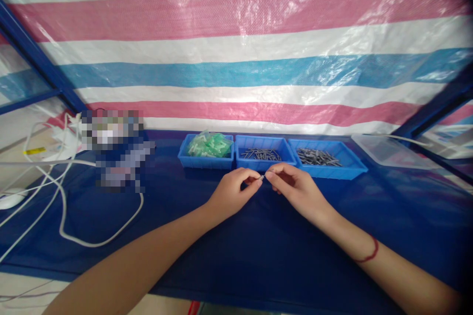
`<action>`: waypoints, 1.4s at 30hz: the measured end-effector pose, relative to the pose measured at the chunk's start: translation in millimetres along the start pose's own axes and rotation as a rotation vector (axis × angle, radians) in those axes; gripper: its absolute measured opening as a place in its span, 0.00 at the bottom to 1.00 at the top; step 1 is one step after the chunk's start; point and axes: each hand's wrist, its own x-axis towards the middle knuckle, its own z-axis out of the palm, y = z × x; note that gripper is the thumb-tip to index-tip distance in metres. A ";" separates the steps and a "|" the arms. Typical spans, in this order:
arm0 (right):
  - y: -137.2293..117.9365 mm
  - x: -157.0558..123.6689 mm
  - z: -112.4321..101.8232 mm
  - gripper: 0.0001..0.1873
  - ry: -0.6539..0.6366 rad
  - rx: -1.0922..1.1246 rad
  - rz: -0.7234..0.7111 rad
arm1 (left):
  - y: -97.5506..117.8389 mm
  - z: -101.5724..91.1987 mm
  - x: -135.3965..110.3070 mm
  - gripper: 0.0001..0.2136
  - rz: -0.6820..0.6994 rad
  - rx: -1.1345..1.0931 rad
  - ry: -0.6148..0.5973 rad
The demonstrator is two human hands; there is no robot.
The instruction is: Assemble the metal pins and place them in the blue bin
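Note:
My left hand [234,191] and my right hand [295,188] meet over the blue table [258,251], fingertips pinched together on a tiny metal part [262,176]. Both hands hover just in front of three blue trays. The left tray [206,159] holds green plastic pieces [209,144]. In the middle tray [264,160] and the right tray [330,167] lie several small grey metal pins [318,157]. A red string circles my right wrist.
White cables [62,202] loop across the table's left side, beside a blurred object [114,150]. A clear plastic tray [391,150] sits at the right. A striped pink, white and blue tarp [236,59] hangs behind, framed by blue bars.

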 end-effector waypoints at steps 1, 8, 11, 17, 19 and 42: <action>0.5 -0.1 0.3 0.15 0.003 -0.003 -0.008 | -0.5 0.2 0.0 0.08 -0.001 -0.005 -0.004; 5.2 -2.5 2.6 0.12 -0.006 -0.086 -0.087 | 2.5 -0.3 0.4 0.10 0.012 0.053 -0.121; 3.4 -3.6 2.1 0.10 -0.010 -0.128 -0.110 | 2.8 -1.2 0.5 0.12 0.017 0.055 -0.116; -1.6 -2.1 -1.5 0.09 0.000 -0.242 -0.136 | 1.9 -2.9 0.2 0.11 -0.055 -0.036 -0.025; -3.0 -1.5 -3.4 0.09 -0.016 -0.307 -0.196 | 2.2 -3.0 0.0 0.12 -0.078 -0.054 -0.011; 40.7 32.5 -117.9 0.10 0.462 -1.020 -0.122 | 4.2 -2.1 -2.0 0.12 -0.006 0.075 -0.123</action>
